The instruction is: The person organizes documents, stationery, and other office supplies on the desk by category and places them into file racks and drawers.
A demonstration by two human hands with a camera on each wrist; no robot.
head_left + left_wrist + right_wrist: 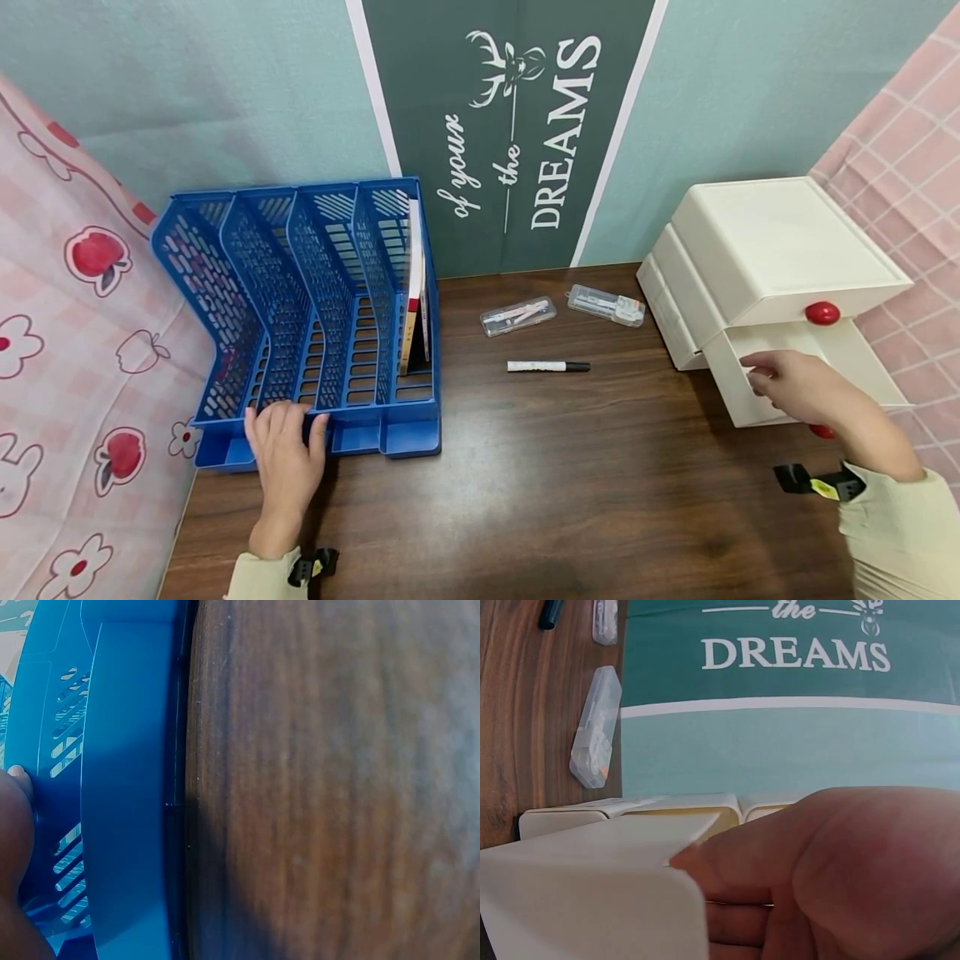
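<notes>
A blue file rack (411,440) with several upright slots stands at the left. My left hand (285,446) holds its front rim, fingers bent over the edge; in the left wrist view part of that hand (13,832) shows against the rack's front. At the right, a white drawer unit (795,237) has a drawer (862,362) pulled out below its top one. My right hand (802,387) is at this drawer, fingers loosely bent near its left wall. Nothing is visible in it, though some fingers are hidden in the right wrist view.
Two books (410,321) stand in the rack's right slot. Two clear plastic cases (519,317) (606,306) and a black-capped white marker (547,367) lie on the wooden table (525,500) between rack and drawers. Red knobs (822,313) stick out from the drawer fronts.
</notes>
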